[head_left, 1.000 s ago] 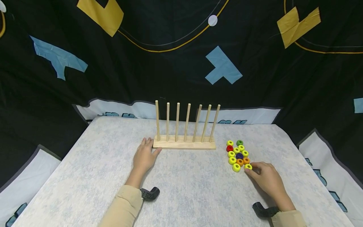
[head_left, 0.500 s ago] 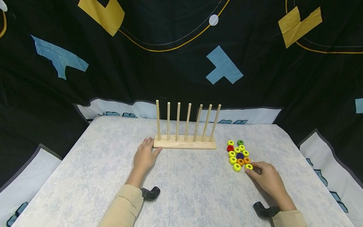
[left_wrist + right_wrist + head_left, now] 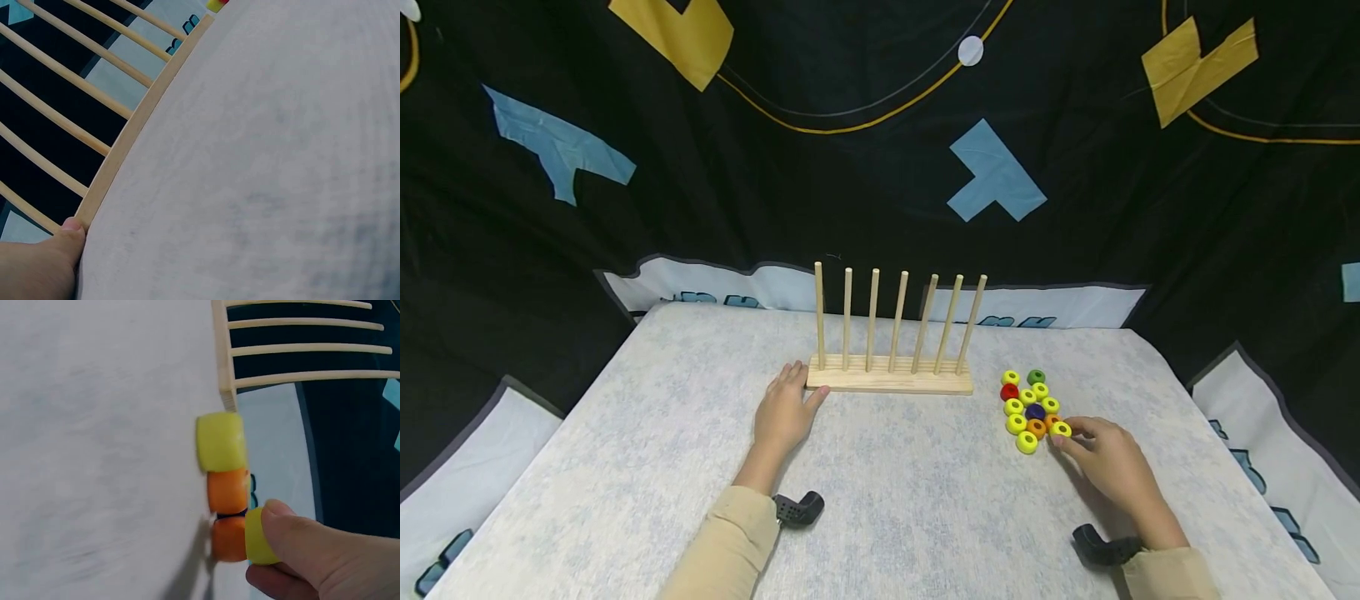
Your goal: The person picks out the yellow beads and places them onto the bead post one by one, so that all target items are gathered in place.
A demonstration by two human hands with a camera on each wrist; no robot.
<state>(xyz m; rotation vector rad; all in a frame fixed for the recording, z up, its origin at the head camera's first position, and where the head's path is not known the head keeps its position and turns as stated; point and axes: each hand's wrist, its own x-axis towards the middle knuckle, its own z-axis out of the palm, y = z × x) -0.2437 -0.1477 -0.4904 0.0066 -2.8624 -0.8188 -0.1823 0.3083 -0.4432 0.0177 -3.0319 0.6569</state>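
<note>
A wooden peg stand (image 3: 889,381), a flat base with several upright rods, is set at the far middle of the table. My left hand (image 3: 781,417) holds its left end, thumb at the front corner and fingers along the side. In the left wrist view, the thumb (image 3: 70,234) touches the base's end. My right hand (image 3: 1112,462) pinches a yellow bead (image 3: 1061,429) between thumb and fingers, raised just off the table. In the right wrist view, that yellow bead (image 3: 257,536) overlaps an orange bead (image 3: 229,539). The rods carry no beads.
Right of the stand lies a cluster of beads: several yellow ones, a red bead (image 3: 1009,392), a green bead (image 3: 1036,377), a dark purple bead (image 3: 1034,412) and orange ones. A black cloth (image 3: 820,192) hangs behind the pale table (image 3: 917,500).
My right hand has lifted the yellow bead slightly up and away from its place at the cluster's near right corner. My left hand stays at the stand.
</note>
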